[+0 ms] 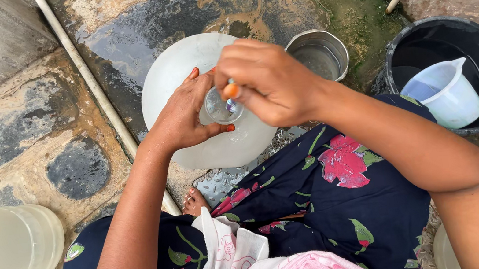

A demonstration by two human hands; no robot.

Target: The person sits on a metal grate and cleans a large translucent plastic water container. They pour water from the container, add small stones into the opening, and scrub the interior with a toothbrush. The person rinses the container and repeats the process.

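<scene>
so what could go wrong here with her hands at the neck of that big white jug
1. The left hand alone steadies the neck of the round white jug, which sits on wet ground; it could roll or slip.
2. The right hand pinches a small orange-tipped thing over the open mouth; wet fingers might drop it inside.
3. The steel pot stands close behind the jug, so a sudden shift could knock it over.
</scene>
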